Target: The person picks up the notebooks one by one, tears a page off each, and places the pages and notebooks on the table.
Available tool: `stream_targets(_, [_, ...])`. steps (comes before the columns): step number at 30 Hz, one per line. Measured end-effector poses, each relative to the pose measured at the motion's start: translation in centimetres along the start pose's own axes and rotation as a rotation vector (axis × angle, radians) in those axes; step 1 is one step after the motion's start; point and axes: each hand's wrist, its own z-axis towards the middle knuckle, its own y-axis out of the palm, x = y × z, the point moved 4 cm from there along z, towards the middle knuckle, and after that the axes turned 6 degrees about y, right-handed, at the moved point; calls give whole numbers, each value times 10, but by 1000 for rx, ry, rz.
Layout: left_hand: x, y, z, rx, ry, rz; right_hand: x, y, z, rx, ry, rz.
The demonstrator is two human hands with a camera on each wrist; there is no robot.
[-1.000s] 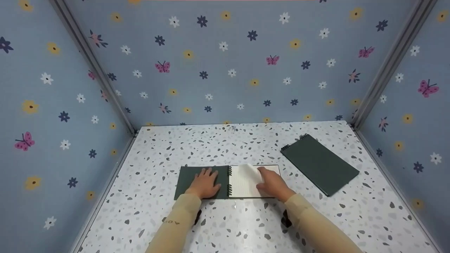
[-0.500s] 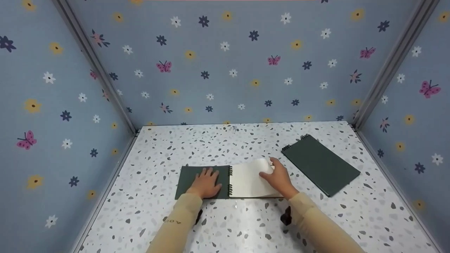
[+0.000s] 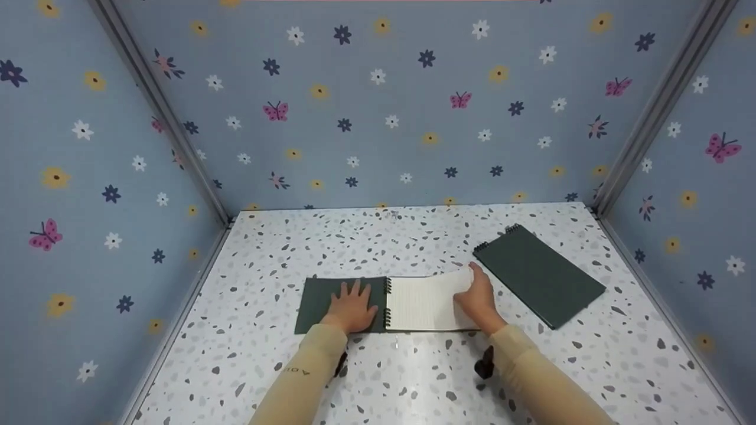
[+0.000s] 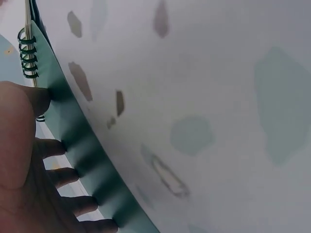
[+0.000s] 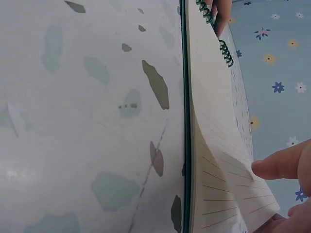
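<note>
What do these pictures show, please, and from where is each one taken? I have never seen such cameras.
There is no machine, only a person's bare left hand and right hand. The wide view comes from a camera worn on the head; each close view comes from a camera on one wrist. On the speckled tabletop lie a closed spiral notebook and an open spiral notebook. The left hand rests on the dark green cover; the right hand holds a lined page near its raised outer edge.
</note>
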Motion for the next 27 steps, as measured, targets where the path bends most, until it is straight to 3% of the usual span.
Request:
stream_targets(11, [-1,-2,5,-36,16,5,10,-1,2,-61,153,84])
stream_targets(19, [0,1,2,-24,16,12,24,-1,0,-155,266,69])
stream_targets(27, [2,1,5,-20,-8,13,29,0,-2,-178,339,82])
